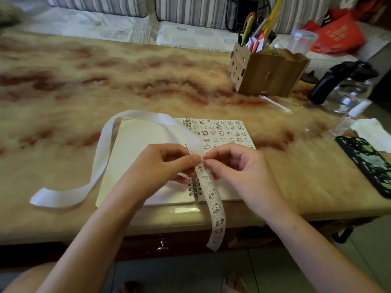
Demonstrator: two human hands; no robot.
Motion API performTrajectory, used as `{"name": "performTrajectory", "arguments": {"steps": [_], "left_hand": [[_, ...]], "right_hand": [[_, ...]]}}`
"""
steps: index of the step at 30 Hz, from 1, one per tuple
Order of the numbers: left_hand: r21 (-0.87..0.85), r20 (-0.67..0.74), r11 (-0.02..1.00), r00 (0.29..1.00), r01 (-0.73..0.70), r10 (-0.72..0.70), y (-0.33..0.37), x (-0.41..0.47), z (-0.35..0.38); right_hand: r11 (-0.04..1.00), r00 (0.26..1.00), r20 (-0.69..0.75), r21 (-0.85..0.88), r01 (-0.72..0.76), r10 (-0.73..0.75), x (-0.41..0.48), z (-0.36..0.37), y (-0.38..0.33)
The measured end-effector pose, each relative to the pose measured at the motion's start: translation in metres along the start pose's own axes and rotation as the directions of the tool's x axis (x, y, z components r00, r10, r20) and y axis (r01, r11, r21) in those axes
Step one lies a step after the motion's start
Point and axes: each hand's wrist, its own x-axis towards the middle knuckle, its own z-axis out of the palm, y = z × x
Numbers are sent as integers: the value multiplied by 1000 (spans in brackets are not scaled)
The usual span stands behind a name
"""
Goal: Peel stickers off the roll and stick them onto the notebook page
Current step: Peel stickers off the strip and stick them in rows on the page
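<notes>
A marbled beige and rust tabletop fills most of the view, with a sofa of grey striped cushions behind its far edge. An open spiral-bound notebook lies near the front edge of the tabletop; its left page is blank, and its right page carries rows of small cartoon stickers across the upper part. A long sticker strip is held above the notebook's spiral. Its bare white part loops out past the top of the left page and curls down onto the tabletop to the left, while the part still carrying stickers hangs down over the front edge of the tabletop. At the far right stand a wooden box holding pens and scissors, and a glass kettle with a black handle. Nearer are a phone in a black and green case and a crumpled tissue. The left hand has its fingers curled and pinches the sticker strip from the left. The right hand pinches it with thumb and forefinger tips at the right edge, right at the topmost sticker; whether that sticker has lifted cannot be told.
</notes>
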Motion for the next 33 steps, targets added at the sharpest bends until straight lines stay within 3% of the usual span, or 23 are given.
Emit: {"name": "performTrajectory", "arguments": {"steps": [12,33], "left_hand": [[-5,-9,1000,1000,-19,19,-1,1,-1],[-60,-14,998,1000,27,-28,1,1,1]], "right_hand": [[990,997,-32,-130,61,-66,-2,1,-3],[991,998,-31,-120,50,-54,-3,2,-4]]}}
